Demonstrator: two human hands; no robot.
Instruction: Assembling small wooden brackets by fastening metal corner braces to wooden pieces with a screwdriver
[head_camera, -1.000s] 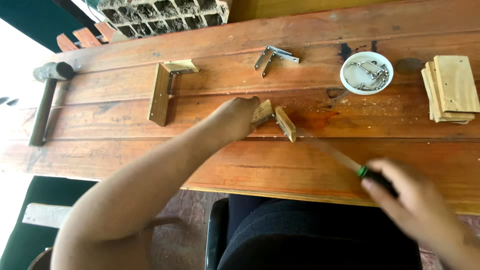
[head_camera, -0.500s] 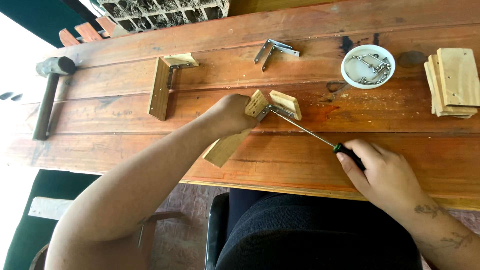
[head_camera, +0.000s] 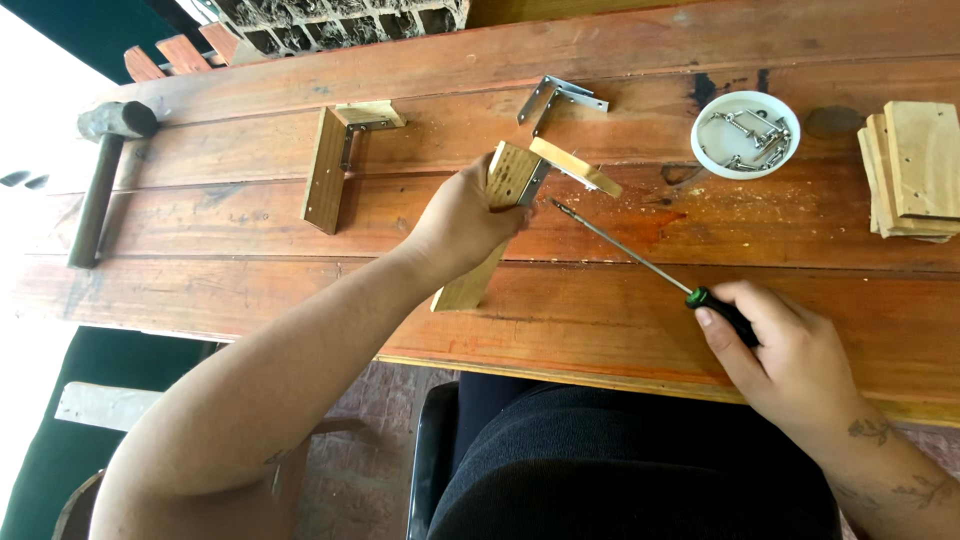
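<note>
Head view shows the left hand (head_camera: 462, 222) clamped on 2 bracket-joined wooden blocks (head_camera: 520, 175) tilted on the worktop (head_camera: 250, 290), the right hand (head_camera: 790, 362) closed around a screwdriver (head_camera: 640, 262); the light, rigid assembly seems best gripped by its longer block.

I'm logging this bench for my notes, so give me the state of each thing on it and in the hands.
Left hand: gripping the wooden bracket piece, tilted up.
Right hand: holding the screwdriver, tip near the bracket.
White bowl: upright, holding metal hardware.
Hammer: lying flat.
Finished bracket: lying flat.
Wood stack: piled.
</note>
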